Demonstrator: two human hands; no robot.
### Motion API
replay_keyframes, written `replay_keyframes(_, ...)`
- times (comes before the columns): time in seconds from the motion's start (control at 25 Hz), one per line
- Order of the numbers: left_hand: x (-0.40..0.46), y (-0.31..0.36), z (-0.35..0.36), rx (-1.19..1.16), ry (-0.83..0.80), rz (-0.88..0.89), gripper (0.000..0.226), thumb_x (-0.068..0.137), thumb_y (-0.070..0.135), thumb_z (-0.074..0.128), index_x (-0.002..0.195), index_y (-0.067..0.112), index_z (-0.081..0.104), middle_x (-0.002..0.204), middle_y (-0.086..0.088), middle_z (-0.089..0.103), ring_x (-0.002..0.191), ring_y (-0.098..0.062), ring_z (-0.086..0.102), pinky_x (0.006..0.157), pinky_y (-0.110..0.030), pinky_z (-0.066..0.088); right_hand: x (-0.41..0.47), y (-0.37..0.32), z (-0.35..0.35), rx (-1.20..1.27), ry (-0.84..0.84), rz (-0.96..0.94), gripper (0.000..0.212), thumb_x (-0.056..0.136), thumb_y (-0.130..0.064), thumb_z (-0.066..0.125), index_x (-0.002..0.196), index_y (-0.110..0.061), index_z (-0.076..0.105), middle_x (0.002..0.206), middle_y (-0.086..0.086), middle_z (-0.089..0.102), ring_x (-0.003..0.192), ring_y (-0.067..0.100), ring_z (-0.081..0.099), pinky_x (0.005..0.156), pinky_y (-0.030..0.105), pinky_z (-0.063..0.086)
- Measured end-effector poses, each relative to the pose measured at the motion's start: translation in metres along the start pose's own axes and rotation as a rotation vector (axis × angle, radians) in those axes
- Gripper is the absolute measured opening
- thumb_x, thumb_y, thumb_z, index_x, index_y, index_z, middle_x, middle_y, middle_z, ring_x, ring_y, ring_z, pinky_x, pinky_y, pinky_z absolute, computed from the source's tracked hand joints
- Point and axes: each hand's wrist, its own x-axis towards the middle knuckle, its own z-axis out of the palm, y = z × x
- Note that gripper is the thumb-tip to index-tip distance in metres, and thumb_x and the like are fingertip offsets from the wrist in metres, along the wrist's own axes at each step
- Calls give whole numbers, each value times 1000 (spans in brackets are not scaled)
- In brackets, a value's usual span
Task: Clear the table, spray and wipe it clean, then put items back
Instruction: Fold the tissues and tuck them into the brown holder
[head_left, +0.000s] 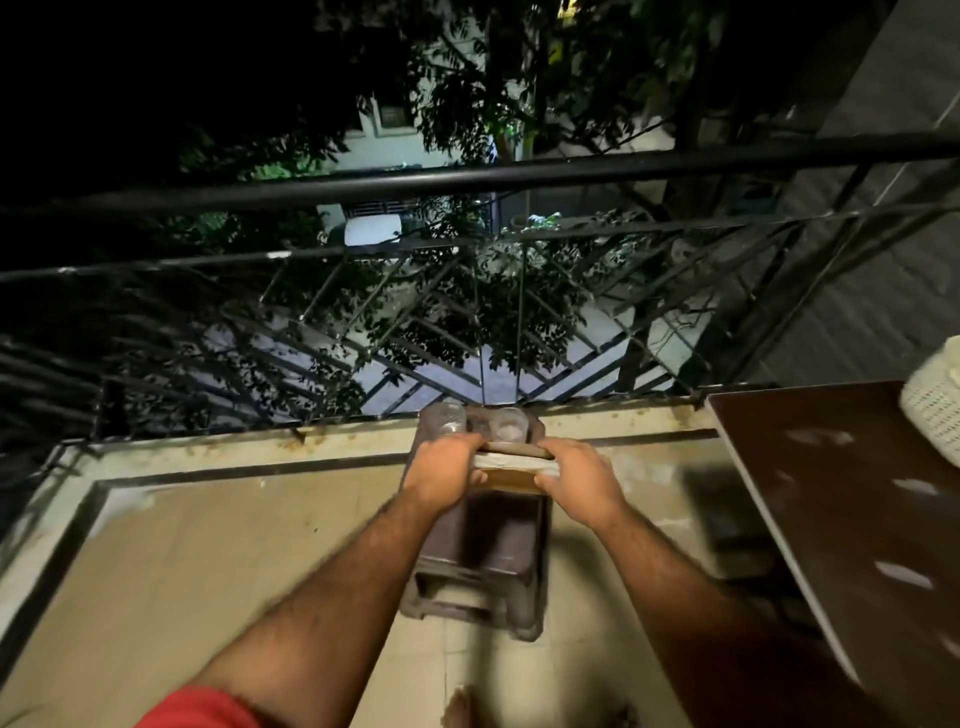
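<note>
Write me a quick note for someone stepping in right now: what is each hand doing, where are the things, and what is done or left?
Left hand and right hand: both grip the edges of a flat tan tray-like item, holding it over the dark brown plastic stool on the balcony floor.
Two clear drinking glasses stand on the stool's far end.
The dark brown table top is at right, with a white woven basket on its far corner.
Done: glasses are off the table.
Left: set this item down, move the basket, spray, wipe, return everything.
</note>
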Motion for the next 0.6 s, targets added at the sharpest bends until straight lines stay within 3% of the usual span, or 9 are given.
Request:
replay_keyframes(0.2, -2, -56, 19, -69, -50, -70, 53, 80, 27, 69, 131, 27, 53, 126, -3, 61, 111, -25, 58, 89, -30, 44, 28, -28, 52, -72, -57, 15, 49, 84, -30, 65, 132, -31, 55, 135, 0, 59, 125, 23, 50, 104, 38, 38)
replay_keyframes(0.44, 29, -107, 75, -165, -65, -137, 50, 79, 20, 70, 127, 22, 56, 123, -7, 62, 109, -28, 58, 92, -32, 45, 84, -9, 131, -120, -124, 7, 54, 86, -35, 62, 138, -30, 48, 141, 3, 53, 129, 24, 48, 105, 39, 35)
replay_keyframes(0.52, 46, -123, 100, -191, -63, -157, 51, 79, 18, 70, 128, 21, 56, 124, -8, 62, 110, -28, 58, 93, -32, 45, 107, 4, 161, -79, -91, 8, 64, 85, -35, 64, 144, -23, 43, 145, 8, 49, 128, 27, 50, 104, 32, 39)
replay_keyframes(0.6, 62, -136, 127, -221, -69, -180, 52, 79, 17, 70, 128, 20, 56, 124, -9, 62, 110, -29, 58, 95, -33, 44, 126, 11, 180, 191, 60, 84, 80, 81, -35, 73, 149, -29, 31, 146, 1, 47, 123, 20, 56, 94, 13, 42)
